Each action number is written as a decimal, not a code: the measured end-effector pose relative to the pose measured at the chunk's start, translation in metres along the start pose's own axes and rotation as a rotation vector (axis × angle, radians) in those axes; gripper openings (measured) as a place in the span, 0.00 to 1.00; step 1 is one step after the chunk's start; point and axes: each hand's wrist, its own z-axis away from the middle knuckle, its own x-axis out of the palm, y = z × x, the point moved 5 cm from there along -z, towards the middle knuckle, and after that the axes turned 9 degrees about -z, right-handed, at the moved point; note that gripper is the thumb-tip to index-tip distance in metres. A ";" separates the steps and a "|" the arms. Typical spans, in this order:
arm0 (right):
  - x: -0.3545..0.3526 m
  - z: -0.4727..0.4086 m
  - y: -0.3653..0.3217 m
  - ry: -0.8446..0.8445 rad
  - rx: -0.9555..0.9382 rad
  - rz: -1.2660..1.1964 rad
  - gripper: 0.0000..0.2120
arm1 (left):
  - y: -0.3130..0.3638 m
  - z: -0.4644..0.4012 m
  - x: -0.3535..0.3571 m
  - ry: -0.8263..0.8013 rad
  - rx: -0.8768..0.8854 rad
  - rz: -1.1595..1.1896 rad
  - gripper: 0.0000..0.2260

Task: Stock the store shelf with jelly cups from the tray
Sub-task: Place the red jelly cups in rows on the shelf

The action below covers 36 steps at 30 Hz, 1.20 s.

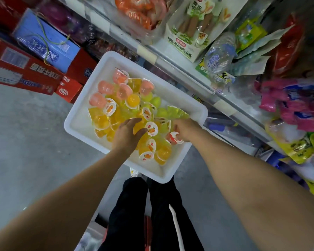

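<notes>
**Both hands in the tray, gathering jelly cups**

Head view. Bare forearms fill the lower frame, reaching forward and down over black trousers (pixel 152 214) and a grey concrete floor (pixel 25 142).

White tray (pixel 83 113) sits low in front of the person, just beside the shelf edge (pixel 188 73); what carries it is hidden. Jelly cups (pixel 130 100) lie heaped loose inside: pink ones toward the far corner, yellow and orange through the middle, green toward the shelf side. Several show their printed lids.

Left hand (pixel 127 134) lies palm-down on the yellow cups, fingers spread and fairly straight, tips touching a cup with an orange-fruit lid (pixel 151 128). Released, not gripping anything that I can see.

Right hand (pixel 184 129) is at the shelf-side part of the tray, fingers curled. A red-and-white cup (pixel 173 138) sits against its underside. It appears to be pinched, though the fingertips are hidden, so I cannot tell for certain.

Shelf runs up the right side: a boxed sausage snack (pixel 188 33), a crumpled clear bottle (pixel 219 55), pink packets (pixel 288 102), yellow bags (pixel 297 147). Red cartons (pixel 22 73) and a blue one (pixel 43 38) are stacked on the floor at left.

Judgement: pick-up step, cups still nearly all in the tray, so stocking is early. Next move calls for each hand closing on cups, then lifting them clear of the rim and across to a free spot on the shelf. Loose rounded cups may slip if scooped too many at once.
</notes>
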 end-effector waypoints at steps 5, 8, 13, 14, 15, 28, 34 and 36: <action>-0.015 0.007 0.005 0.080 -0.013 -0.493 0.29 | 0.010 0.005 0.006 0.001 0.009 -0.004 0.21; -0.031 0.018 0.019 0.160 -0.025 -0.943 0.32 | 0.025 0.011 0.014 0.036 0.043 -0.010 0.19; -0.038 0.020 0.046 0.148 -0.047 -1.262 0.22 | 0.065 0.015 0.051 -0.130 0.073 0.133 0.20; -0.038 0.021 0.048 0.133 -0.055 -1.319 0.22 | 0.070 0.014 0.060 -0.174 0.058 0.152 0.21; -0.039 0.022 0.051 0.126 -0.066 -1.359 0.23 | 0.073 0.012 0.068 -0.208 0.039 0.162 0.22; -0.027 0.017 0.069 0.148 -0.164 -1.413 0.27 | 0.068 -0.025 0.125 -0.478 0.033 0.038 0.26; -0.026 0.017 0.070 0.104 -0.164 -1.501 0.21 | 0.065 -0.038 0.126 -0.532 0.017 0.098 0.23; -0.025 0.018 0.070 0.121 -0.164 -1.494 0.24 | 0.065 -0.036 0.129 -0.507 -0.007 0.073 0.20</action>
